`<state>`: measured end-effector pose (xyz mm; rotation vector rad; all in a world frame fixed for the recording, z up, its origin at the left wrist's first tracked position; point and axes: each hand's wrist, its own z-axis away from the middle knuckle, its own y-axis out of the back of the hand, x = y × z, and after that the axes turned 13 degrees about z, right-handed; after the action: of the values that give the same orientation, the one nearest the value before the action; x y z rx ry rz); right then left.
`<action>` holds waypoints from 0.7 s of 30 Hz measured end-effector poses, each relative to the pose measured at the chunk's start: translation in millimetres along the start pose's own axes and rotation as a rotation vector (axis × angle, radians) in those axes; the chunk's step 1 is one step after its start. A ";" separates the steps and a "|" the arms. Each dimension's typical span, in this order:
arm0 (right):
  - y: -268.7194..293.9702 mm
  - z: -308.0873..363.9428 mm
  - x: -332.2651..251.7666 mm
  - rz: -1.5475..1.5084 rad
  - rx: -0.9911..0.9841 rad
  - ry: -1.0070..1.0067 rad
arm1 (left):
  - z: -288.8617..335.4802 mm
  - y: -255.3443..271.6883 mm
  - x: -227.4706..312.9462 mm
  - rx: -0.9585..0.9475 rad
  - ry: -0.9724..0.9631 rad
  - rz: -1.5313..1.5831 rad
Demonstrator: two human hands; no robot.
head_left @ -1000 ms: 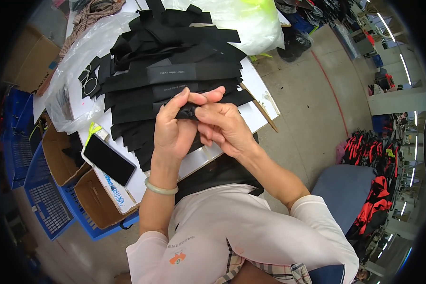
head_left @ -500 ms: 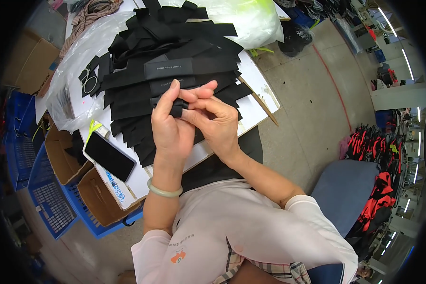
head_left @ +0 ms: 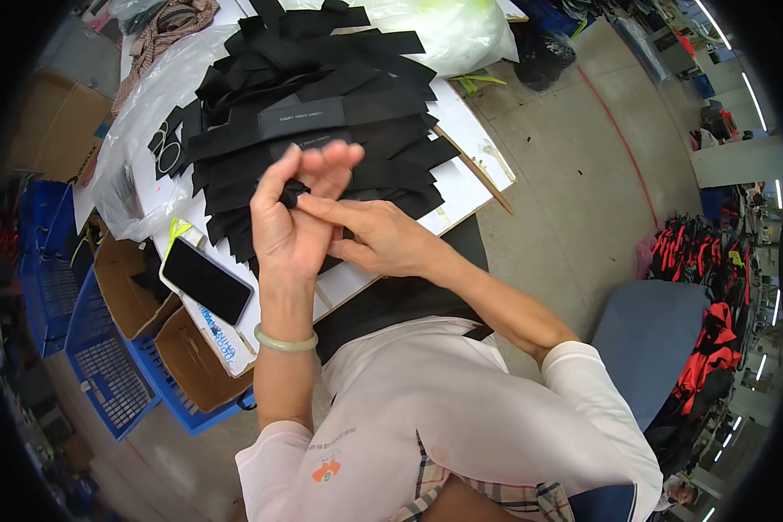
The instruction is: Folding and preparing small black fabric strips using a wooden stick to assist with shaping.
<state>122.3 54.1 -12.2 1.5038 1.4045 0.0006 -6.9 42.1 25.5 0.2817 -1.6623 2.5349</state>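
Note:
Over the near edge of a pile of black fabric strips (head_left: 322,100), my two hands meet. My left hand (head_left: 291,226) is palm up, its thumb and fingers closed around a small folded black fabric strip (head_left: 293,192). My right hand (head_left: 378,235) reaches across the left palm from the right, a fingertip pressed against the same strip. Its other fingers are curled and partly hidden. Most of the held strip is hidden by the fingers. On the pile just beyond lie strips with printed dark grey patches (head_left: 303,117).
A black phone (head_left: 206,280) lies on the white table (head_left: 474,204) at left, by clear plastic bags (head_left: 117,196). White elastic loops (head_left: 165,152) rest beside the pile. Cardboard boxes (head_left: 191,361) and blue crates (head_left: 104,374) stand left below. A wooden stick (head_left: 478,170) juts over the right edge.
Both hands have shifted left relative to the pile. My right hand has turned flatter and slid lower across the left palm. The small black strip stays between the left fingers.

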 end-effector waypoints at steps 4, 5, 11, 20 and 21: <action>19.4 -5.7 -12.5 0.034 -0.315 -0.101 | -6.9 6.5 2.4 -0.124 -0.236 -0.121; 15.4 -4.7 -10.6 0.308 -0.262 -0.088 | -8.9 7.5 -0.2 -0.153 -0.250 -0.085; -19.7 -19.5 -12.3 0.325 0.129 -0.116 | -17.0 -8.2 16.3 -0.209 -0.210 -0.120; 1.3 -12.4 -13.6 0.369 0.032 -0.173 | -26.1 -0.9 8.7 -0.176 -0.228 0.089; 1.3 -10.4 -11.6 0.381 0.003 -0.202 | -25.5 0.6 6.5 -0.188 -0.210 0.014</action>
<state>113.3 52.6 0.5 1.7025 0.9451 0.0807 -15.9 65.1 16.4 0.5374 -1.9664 2.4068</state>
